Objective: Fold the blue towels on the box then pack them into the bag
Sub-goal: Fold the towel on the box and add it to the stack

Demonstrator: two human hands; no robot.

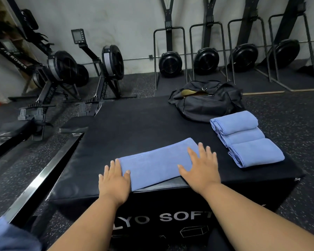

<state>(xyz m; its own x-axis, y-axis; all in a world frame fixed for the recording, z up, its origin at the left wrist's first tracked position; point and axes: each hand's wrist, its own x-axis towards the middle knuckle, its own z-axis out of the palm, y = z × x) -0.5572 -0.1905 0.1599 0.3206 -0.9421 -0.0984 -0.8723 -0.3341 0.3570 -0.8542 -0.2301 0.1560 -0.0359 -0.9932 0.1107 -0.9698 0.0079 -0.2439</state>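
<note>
Towel (156,165) under both hands, folded towels (243,138), bag (207,104) beyond

Soft, matt, napped cloth for the blue towel (156,163) on the box (134,124); box in smooth, faintly shiny black vinyl; beyond it, matt black fabric bag (207,104).
</note>
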